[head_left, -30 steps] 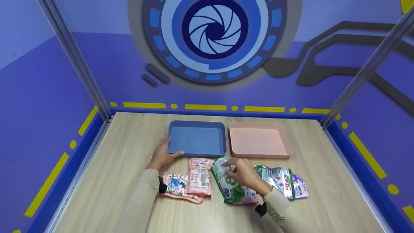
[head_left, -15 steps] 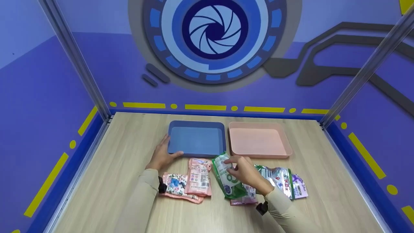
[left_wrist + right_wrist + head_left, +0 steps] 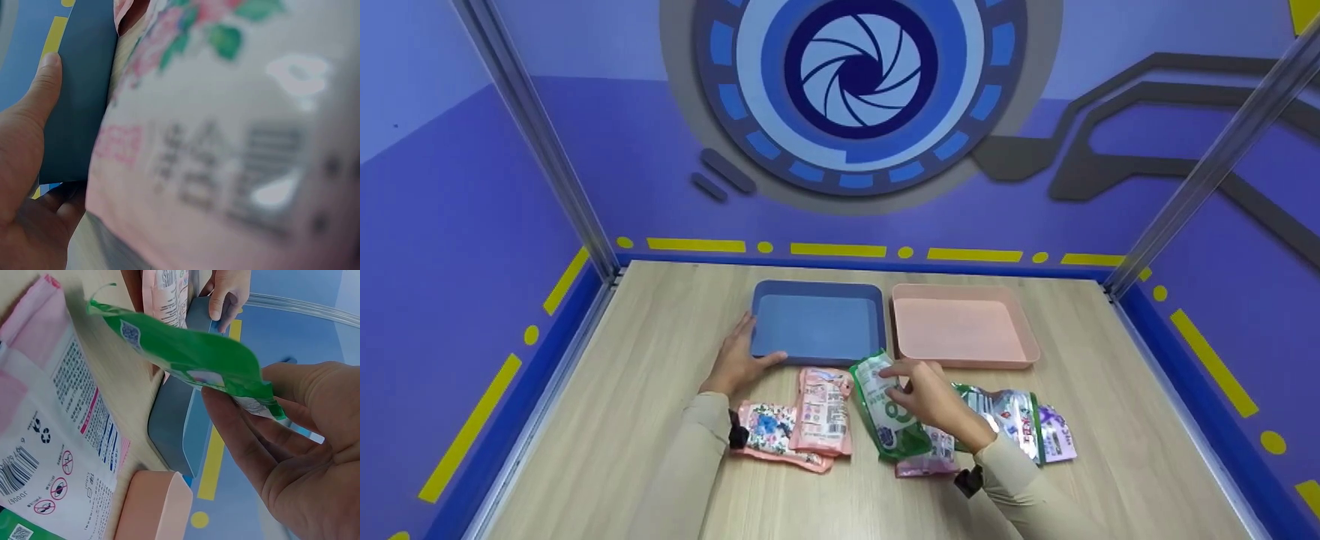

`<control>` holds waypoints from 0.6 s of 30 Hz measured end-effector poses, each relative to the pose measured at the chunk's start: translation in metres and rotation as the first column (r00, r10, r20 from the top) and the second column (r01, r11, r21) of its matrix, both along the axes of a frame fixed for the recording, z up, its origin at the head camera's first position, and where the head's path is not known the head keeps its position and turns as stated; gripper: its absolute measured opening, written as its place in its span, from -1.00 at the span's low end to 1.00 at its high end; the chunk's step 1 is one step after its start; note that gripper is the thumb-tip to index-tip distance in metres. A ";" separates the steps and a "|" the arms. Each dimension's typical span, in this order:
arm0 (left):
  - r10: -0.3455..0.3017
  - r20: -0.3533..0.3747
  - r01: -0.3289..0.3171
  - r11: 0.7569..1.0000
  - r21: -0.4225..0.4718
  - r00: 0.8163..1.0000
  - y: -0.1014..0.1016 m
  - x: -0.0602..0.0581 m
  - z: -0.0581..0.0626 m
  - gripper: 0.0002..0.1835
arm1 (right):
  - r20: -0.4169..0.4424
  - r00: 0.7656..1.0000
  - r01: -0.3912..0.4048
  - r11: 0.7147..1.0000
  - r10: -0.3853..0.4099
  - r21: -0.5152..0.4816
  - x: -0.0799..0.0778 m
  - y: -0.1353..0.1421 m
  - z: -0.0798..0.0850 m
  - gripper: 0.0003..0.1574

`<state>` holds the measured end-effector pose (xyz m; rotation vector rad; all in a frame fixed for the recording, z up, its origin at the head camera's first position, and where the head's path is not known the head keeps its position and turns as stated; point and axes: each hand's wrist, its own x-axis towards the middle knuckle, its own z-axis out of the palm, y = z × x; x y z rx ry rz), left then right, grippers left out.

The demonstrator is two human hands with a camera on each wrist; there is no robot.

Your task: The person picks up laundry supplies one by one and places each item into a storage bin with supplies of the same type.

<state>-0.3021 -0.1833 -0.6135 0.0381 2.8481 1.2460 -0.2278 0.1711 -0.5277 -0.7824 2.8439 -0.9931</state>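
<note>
1 green packet (image 3: 894,424), right hand (image 3: 934,396) pinching it

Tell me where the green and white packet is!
In the head view, the green and white packet is pinched in the right hand, by the near right corner of the blue tray, just right of the upper pink packet.

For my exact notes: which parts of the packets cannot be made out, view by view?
- Head view: the left part of the purple packet, hidden by the silver packet.
- Head view: the upper part of the pink-purple packet, covered by the green packet and right hand.
- Head view: the green packet's small lettering, too small to read.
- Left wrist view: dark lettering on the flowered packet, blurred; its right side is cut off by the picture edge.
</note>
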 end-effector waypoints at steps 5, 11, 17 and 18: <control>0.004 -0.003 -0.004 1.000 0.005 1.000 0.000 0.000 0.000 0.15 | 0.016 1.000 0.004 1.000 -0.004 0.000 -0.001 0.000 0.003 -0.66; 0.002 -0.011 -0.002 1.000 0.007 1.000 -0.001 0.001 0.001 0.14 | -0.032 0.999 -0.025 1.000 0.025 -0.008 -0.005 0.001 0.004 -0.66; -0.006 0.002 0.006 1.000 0.004 1.000 -0.001 0.002 0.001 0.14 | -0.070 0.997 -0.041 0.999 0.038 -0.034 -0.008 0.001 0.005 -0.67; -0.005 0.007 0.005 1.000 0.003 1.000 -0.001 0.002 0.001 0.14 | -0.072 0.997 -0.040 0.999 0.037 -0.035 -0.008 0.001 0.006 -0.67</control>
